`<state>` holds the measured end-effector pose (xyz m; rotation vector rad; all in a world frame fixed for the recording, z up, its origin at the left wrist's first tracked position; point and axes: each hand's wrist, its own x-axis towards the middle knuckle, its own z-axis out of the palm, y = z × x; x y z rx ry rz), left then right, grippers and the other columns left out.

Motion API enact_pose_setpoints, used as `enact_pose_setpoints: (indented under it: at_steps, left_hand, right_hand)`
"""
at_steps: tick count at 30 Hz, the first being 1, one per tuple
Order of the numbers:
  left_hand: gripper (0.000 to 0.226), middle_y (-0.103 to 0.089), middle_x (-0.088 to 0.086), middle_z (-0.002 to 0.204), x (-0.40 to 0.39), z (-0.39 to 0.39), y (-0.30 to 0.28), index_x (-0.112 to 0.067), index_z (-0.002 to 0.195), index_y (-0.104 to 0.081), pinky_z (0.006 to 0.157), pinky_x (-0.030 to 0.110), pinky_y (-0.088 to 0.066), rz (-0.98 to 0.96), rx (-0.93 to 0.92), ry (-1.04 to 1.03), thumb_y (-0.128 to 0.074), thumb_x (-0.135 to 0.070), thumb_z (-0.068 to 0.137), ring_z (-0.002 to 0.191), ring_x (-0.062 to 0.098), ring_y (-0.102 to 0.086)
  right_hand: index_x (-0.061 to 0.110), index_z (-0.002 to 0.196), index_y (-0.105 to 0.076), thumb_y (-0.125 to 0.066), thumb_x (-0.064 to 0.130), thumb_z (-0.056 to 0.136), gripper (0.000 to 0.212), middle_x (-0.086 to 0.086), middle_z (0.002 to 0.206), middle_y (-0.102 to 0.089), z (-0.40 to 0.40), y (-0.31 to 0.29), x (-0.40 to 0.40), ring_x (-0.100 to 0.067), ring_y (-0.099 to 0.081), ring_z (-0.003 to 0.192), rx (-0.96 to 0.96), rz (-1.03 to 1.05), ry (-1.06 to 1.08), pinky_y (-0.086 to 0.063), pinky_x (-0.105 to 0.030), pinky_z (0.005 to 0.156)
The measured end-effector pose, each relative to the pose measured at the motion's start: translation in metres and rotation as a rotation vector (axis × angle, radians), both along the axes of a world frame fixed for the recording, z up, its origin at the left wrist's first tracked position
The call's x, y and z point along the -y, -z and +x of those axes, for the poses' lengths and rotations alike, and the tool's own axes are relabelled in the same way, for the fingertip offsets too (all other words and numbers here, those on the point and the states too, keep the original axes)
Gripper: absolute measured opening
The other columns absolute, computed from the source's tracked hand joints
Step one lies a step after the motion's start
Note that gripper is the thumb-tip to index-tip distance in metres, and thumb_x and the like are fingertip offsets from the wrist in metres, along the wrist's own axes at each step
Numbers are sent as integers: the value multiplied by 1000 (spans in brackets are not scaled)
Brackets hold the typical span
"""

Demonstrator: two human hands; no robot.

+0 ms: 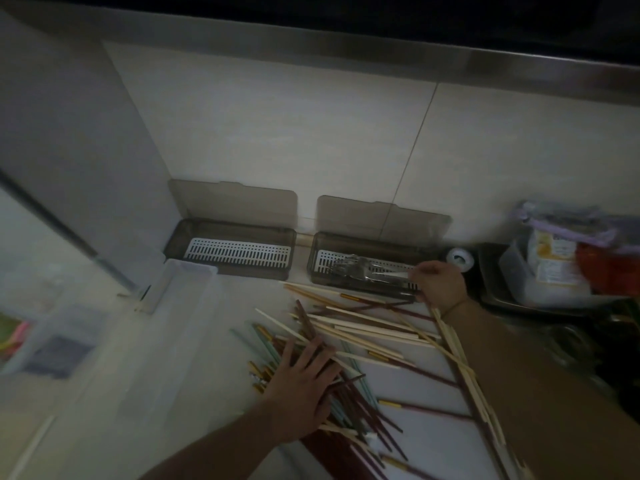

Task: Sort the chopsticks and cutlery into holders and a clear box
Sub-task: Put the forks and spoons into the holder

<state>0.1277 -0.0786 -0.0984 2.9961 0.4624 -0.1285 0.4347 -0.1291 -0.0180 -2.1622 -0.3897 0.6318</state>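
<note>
While left hand (300, 388) fingers splay on chopsticks (363, 332), right hand (438, 280) pinches cutlery (367, 268).

Dim throughout, heavy vignette; corners fall to near black, top edge darkest. The brightest patch is the wall tile (277, 133) at centre, lit softly, perhaps from overhead. No hard shadows or glare. Wide-angle bend shows in the steel ledge (450, 64), which slants across the top. Left edge smeared and out of focus; bags (568, 251) at right blurred. Chopsticks (363, 334) on the bench (194, 341) fairly sharp, colours muted.
</note>
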Motion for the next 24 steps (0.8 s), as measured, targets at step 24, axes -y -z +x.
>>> enact_pose_setpoints:
  at_steps: [24]
  left_hand:
    - [70, -47, -5, 150, 19, 0, 8, -36, 138, -54, 108, 57, -19, 9, -103, 281, -34, -81, 88, 138, 29, -41]
  right_hand:
    - [35, 138, -39, -16, 72, 87, 67, 16, 157, -11, -184, 100, 270, -21, -12, 147, 603, -561, -198, -21, -54, 109]
